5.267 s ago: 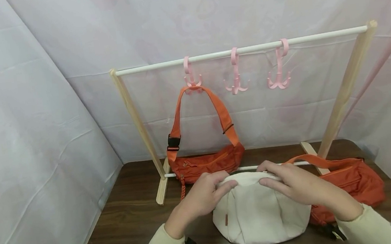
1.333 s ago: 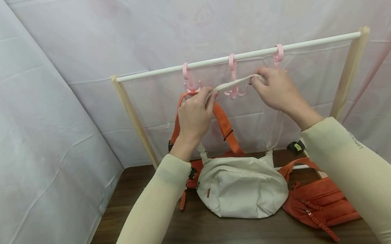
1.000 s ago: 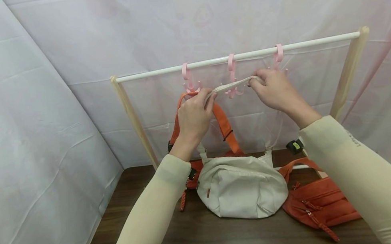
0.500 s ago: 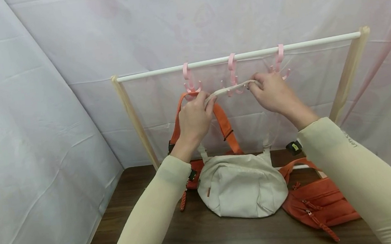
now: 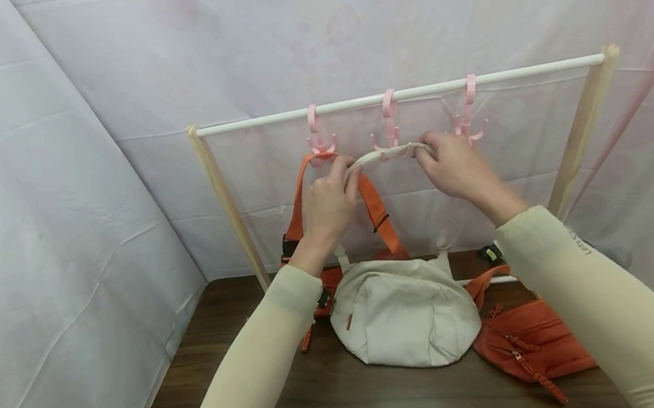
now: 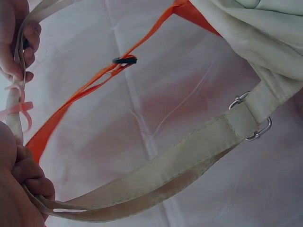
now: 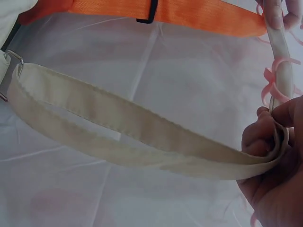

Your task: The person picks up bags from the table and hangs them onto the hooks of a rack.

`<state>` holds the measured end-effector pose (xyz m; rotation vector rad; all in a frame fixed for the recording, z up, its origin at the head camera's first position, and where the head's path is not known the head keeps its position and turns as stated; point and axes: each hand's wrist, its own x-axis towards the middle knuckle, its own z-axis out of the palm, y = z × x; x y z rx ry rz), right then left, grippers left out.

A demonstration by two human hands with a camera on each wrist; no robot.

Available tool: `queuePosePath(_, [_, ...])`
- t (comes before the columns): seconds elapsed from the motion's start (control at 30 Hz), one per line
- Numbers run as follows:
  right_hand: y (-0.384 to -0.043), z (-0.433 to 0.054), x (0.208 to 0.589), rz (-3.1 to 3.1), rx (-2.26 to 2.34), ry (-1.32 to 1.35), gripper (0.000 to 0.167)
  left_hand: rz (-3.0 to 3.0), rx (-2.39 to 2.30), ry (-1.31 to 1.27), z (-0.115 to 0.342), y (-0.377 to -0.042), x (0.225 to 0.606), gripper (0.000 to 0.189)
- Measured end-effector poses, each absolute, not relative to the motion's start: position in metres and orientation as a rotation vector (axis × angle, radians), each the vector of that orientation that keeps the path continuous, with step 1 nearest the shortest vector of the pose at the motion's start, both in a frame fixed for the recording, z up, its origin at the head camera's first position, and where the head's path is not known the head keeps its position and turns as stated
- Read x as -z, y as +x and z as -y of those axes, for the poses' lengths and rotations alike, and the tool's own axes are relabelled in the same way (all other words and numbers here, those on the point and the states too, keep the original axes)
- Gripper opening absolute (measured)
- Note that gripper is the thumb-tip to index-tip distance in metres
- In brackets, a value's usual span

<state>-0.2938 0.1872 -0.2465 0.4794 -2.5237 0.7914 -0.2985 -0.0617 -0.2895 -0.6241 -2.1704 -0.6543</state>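
A cream crossbody bag (image 5: 406,316) is below the rack, its strap (image 5: 369,159) raised to the middle pink hook (image 5: 390,116). My left hand (image 5: 328,204) pinches the strap left of that hook, and my right hand (image 5: 457,165) grips it on the other side. Pink prongs (image 7: 279,80) curl around the strap between both hands in the right wrist view. Metal rings (image 6: 240,100) join strap and bag in the left wrist view. Behind my left hand, an orange strap (image 5: 379,215) hangs from the left pink hook (image 5: 314,124); its bag is mostly hidden.
A white rail (image 5: 340,105) on wooden posts (image 5: 229,208) carries the hooks. The right pink hook (image 5: 468,110) is partly behind my right hand. Another orange bag (image 5: 536,341) lies on the brown table (image 5: 350,406) at the right. White curtains (image 5: 97,257) enclose the back and sides.
Earlier my hands held the cream bag's top edge low over the table; they have since lifted its strap to hook height. Over the last second both hands lowered the strap slightly onto the middle hook's prongs.
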Motion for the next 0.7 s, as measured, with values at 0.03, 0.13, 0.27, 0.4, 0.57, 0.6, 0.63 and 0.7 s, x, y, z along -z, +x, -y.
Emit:
queuePosePath(0.03, [-0.294, -0.187, 0.248, 2.520, -0.801, 0.485, 0.037, 2.165, 0.656, -0.638, 0.062, -0.299, 0.291, 0.024])
queuePosePath(0.13, [-0.294, -0.186, 0.252, 2.521, -0.859, 0.497, 0.037, 2.145, 0.659, -0.672, 0.062, -0.300, 0.295, 0.025])
queuePosePath(0.27, [-0.294, -0.185, 0.256, 2.524, -0.914, 0.506, 0.035, 2.139, 0.657, -0.677, 0.061, -0.301, 0.300, 0.025])
queuePosePath(0.4, [-0.293, -0.185, 0.260, 2.525, -0.919, 0.506, 0.035, 2.140, 0.669, -0.694, 0.060, -0.302, 0.305, 0.025])
queuePosePath(0.57, [-0.291, -0.185, 0.267, 2.543, -0.962, 0.493, 0.038, 2.149, 0.697, -0.717, 0.060, -0.301, 0.310, 0.029])
queuePosePath(0.6, [-0.291, -0.185, 0.269, 2.539, -0.973, 0.497, 0.038, 2.153, 0.701, -0.719, 0.059, -0.301, 0.311, 0.031])
queuePosePath(0.63, [-0.291, -0.185, 0.270, 2.535, -0.979, 0.499, 0.039, 2.157, 0.700, -0.719, 0.059, -0.301, 0.313, 0.032])
queuePosePath(0.7, [-0.291, -0.185, 0.274, 2.514, -0.998, 0.516, 0.039, 2.163, 0.694, -0.718, 0.059, -0.301, 0.315, 0.035])
